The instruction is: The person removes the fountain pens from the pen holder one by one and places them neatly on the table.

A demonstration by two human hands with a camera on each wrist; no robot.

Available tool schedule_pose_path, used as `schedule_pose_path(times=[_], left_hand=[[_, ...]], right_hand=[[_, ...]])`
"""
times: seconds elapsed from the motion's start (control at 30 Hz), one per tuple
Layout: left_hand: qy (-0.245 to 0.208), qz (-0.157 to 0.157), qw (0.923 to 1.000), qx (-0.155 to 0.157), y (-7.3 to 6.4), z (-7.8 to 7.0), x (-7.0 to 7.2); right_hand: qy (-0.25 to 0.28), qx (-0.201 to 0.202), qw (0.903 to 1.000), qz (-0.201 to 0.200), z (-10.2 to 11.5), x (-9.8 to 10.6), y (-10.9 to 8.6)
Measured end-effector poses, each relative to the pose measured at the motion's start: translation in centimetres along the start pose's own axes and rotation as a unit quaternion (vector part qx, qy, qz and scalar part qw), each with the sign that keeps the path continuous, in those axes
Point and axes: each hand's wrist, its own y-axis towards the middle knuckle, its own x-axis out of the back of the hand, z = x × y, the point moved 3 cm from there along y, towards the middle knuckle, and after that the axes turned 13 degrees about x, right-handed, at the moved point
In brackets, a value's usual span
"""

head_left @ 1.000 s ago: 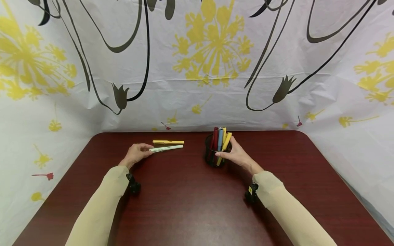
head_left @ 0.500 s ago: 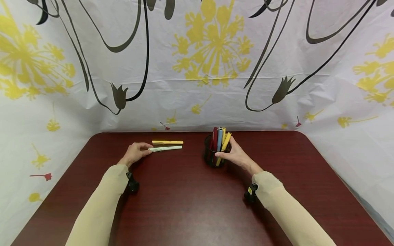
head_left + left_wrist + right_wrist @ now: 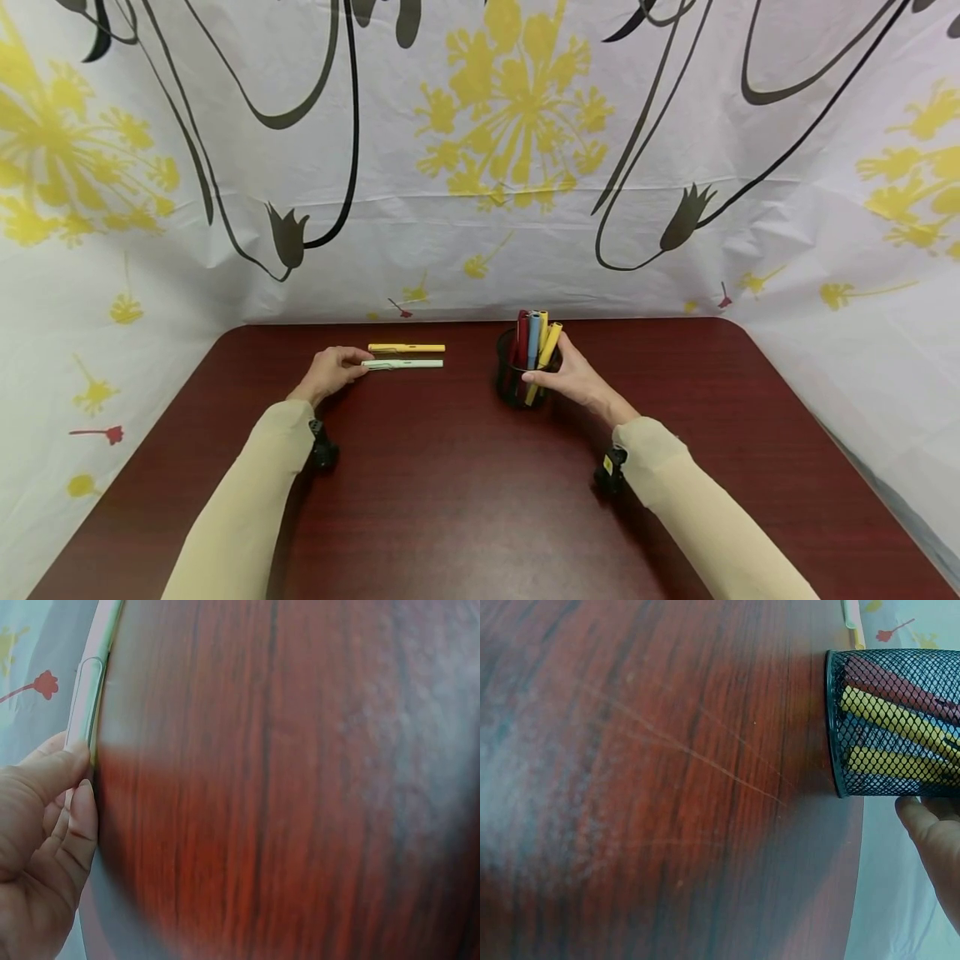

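My left hand (image 3: 330,373) pinches the left end of a pale mint-green pen (image 3: 408,364) between thumb and fingers; the left wrist view shows the thumb on the pen (image 3: 88,686) near its clip. Just behind it, roughly parallel, a yellow pen (image 3: 408,348) lies on the table. To the right, a black mesh pen cup (image 3: 507,385) stands upright with my right hand (image 3: 581,382) curled round its right side. Inside it are a dark red pen (image 3: 522,337), a blue pen (image 3: 533,342) and yellow pens (image 3: 551,343), one leaning right.
The dark red-brown wooden table (image 3: 465,483) reaches back to a hanging white cloth (image 3: 360,283) with yellow and grey plant prints. Both pens and the cup sit near the table's far edge. A small black camera is strapped to each wrist.
The mint-green pen has turned slightly, its right end coming nearer to me, so it now lies more level beside the yellow pen. The right hand and cup stay in place.
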Motion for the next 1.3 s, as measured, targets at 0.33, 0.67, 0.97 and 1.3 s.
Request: schedule_pose_path(times=[0.33,0.67,0.97,1.3], left_hand=[[-0.008,-0.006,0.9996,-0.028,-0.8,-0.3,0.1],[0.010,-0.018,0.9998,-0.007,-0.3,-0.1,-0.3],[0.010,-0.029,0.9995,-0.011,-0.8,-0.3,-0.2],[0.004,-0.026,0.9995,-0.017,-1.1,-0.4,-0.1]], right_hand=[[0.003,0.006,1.0000,-0.002,-1.2,0.1,0.2],[-0.004,0.002,1.0000,-0.007,-3.4,0.2,0.5],[-0.002,-0.003,1.0000,0.002,0.1,0.0,0.0],[0.004,-0.008,1.0000,0.001,-0.1,0.0,-0.1]])
